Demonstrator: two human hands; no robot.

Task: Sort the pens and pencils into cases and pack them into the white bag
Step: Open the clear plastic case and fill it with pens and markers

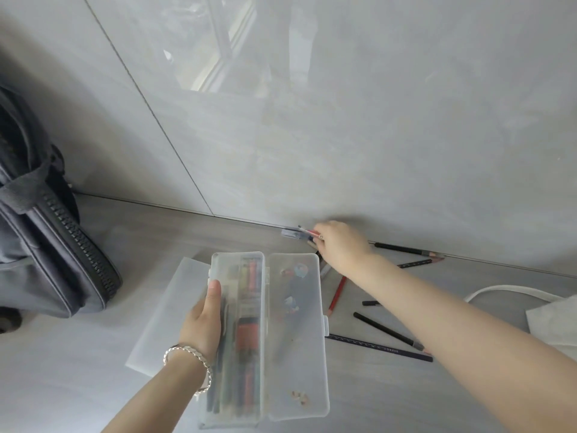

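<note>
My left hand (202, 323) grips the left side of an open clear plastic pencil case (293, 354). Its left half holds several pens, its lid half lies flat with stickers on it. My right hand (338, 245) reaches to the wall's foot and is closed on a small bunch of pens (304, 233). Loose pencils lie on the floor under my right arm: a red one (336, 295), black ones (385, 329) and a dark blue one (381, 348). A second frosted case (162, 310) lies beneath the open one. The white bag (552, 320) sits at the right edge.
A grey backpack (40, 245) with a heavy zipper leans at the left against the wall. Two more dark pencils (406, 250) lie along the wall's base to the right of my right hand. The grey floor meets a glossy grey wall close ahead.
</note>
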